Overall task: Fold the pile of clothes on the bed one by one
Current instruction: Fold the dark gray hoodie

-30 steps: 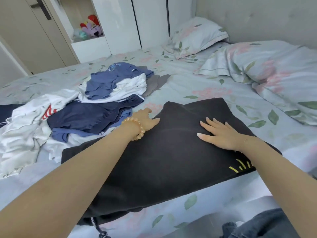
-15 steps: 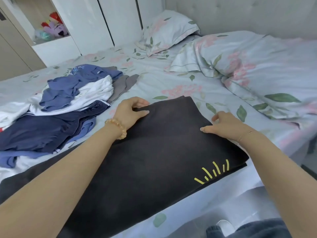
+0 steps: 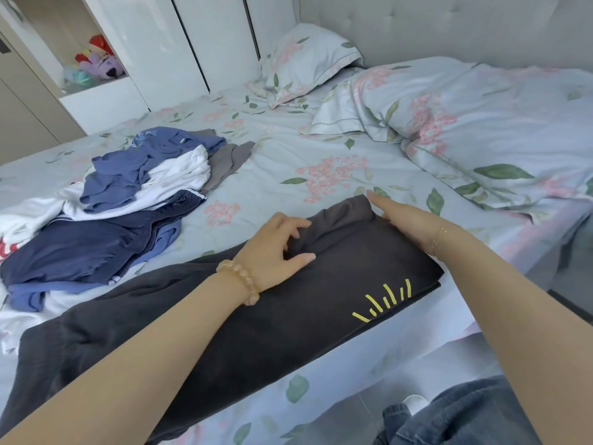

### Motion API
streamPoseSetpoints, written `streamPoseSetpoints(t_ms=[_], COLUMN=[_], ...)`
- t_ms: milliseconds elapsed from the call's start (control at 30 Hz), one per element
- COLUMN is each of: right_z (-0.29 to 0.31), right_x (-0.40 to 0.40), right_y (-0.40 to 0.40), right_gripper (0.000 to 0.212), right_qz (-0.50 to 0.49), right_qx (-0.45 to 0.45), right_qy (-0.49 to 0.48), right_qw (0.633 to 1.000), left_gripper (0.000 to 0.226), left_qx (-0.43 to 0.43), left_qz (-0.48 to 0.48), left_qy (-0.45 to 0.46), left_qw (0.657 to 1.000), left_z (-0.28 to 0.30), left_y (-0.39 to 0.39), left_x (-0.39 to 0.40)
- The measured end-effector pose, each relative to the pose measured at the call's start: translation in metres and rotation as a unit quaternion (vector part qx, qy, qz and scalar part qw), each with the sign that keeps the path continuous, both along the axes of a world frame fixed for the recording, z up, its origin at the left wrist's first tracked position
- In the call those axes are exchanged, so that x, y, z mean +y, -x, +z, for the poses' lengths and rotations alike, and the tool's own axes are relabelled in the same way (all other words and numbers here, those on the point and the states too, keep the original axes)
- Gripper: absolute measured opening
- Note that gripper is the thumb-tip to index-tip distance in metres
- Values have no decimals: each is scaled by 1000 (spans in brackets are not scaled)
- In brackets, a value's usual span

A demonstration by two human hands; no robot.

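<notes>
**Black garment held at its far end on the bed**

A black garment (image 3: pixel 288 316) is laid along the near edge of the bed (image 3: pixel 288 149), its long axis running from the lower left up to the right. Yellow stitched strokes (image 3: pixel 385 300) are seen near its right, near corner. The garment's far right end is raised into a soft roll.

The left hand (image 3: pixel 276 248) is set on that raised end, with fingers curled into the fabric and the thumb laid flat, so the cloth is gripped. A bead bracelet (image 3: pixel 240 281) is worn at that wrist. The right hand (image 3: pixel 404 220) is pressed against the right side of the roll with fingers straight; nothing is grasped by it.

Left of the garment, and beyond it, the unfolded pile (image 3: pixel 112 213) of blue, white and navy clothes is heaped. A pillow (image 3: pixel 308 62) and a duvet (image 3: pixel 481 123) lie beyond the garment to the right.
</notes>
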State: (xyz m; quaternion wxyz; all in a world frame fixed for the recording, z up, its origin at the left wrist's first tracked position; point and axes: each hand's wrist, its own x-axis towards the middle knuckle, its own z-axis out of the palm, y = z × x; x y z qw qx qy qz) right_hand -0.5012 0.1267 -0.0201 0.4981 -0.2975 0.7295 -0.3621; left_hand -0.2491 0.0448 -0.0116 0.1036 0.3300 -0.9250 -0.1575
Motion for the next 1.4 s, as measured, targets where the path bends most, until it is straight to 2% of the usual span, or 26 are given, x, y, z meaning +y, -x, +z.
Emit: streamPoseSetpoints(t_ms=[33, 100, 167, 233, 300, 333, 367, 433, 533, 600, 667, 767, 867, 967, 1033, 1067, 1167, 1233, 1267, 1333, 1400], right_z=[3, 11, 19, 24, 31, 35, 40, 54, 73, 87, 103, 122, 130, 113, 90, 80, 61, 62, 64, 65, 58], right_x=[0, 0, -2, -5, -7, -8, -7, -4, 0, -1, -5, -18, -33, -46, -50, -49, -44, -45, -46, -49, -50], right_y=[-1, -5, -13, -22, -32, -36, -41, -54, -81, -107, -139, -197, -272, -351, -395, -412, -432, -422, -412, -383, -351], right_gripper=[83, 66, 52, 48, 47, 45, 41, 30, 30, 31, 22, 16, 12, 8, 24, 32, 61, 60, 51, 35, 27], right_qz=[9, 36, 58, 60, 34, 12, -7, -30, -9, 24, 49, 99, 169, 237, 314, 362, 432, 400, 370, 326, 316], right_qx=[-19, -54, -60, -52, -40, -34, -32, -55, -119, -132, -129, -117, -91, -2, 59, 68, 28, -20, -31, 27, 163], right_qy=[5, 10, -2, -21, -21, -15, -4, 44, 111, 143, 165, 168, 154, 122, 69, 33, -15, 46, 86, 164, 239], right_qw=[1000, 998, 997, 997, 998, 999, 999, 997, 987, 981, 977, 974, 969, 964, 945, 929, 901, 915, 924, 930, 904], left_gripper=[62, 64, 57, 55, 55, 53, 51, 54, 57, 53, 42, 33, 39, 39, 40, 41, 44, 41, 41, 41, 43], left_qx=[-89, -216, -243, -205, -109, -52, -8, 25, 35, 30, 44, 78, 177, 251, 289, 300, 327, 354, 355, 289, 132], left_qz=[11, -2, -27, -56, -64, -59, -51, -25, 81, 165, 267, 405, 477, 517, 501, 496, 513, 519, 516, 498, 485], left_qy=[65, 116, 90, 40, -41, -49, -15, 56, 39, 80, 99, 44, -112, -261, -364, -383, -374, -341, -306, -208, -84], left_qw=[994, 970, 966, 976, 991, 996, 999, 998, 995, 983, 958, 910, 854, 776, 730, 719, 700, 700, 716, 791, 860], left_z=[-5, -20, -31, -27, -13, -5, 1, 11, 21, 20, 15, 2, 3, 13, 16, 16, 17, 17, 15, 10, 12], left_y=[7, 20, 24, 17, -4, -19, -37, -80, -151, -199, -244, -295, -323, -337, -338, -338, -336, -335, -335, -330, -323], left_x=[2, 9, 19, 26, 32, 35, 37, 41, 42, 38, 38, 40, 39, 39, 45, 49, 53, 57, 60, 67, 77])
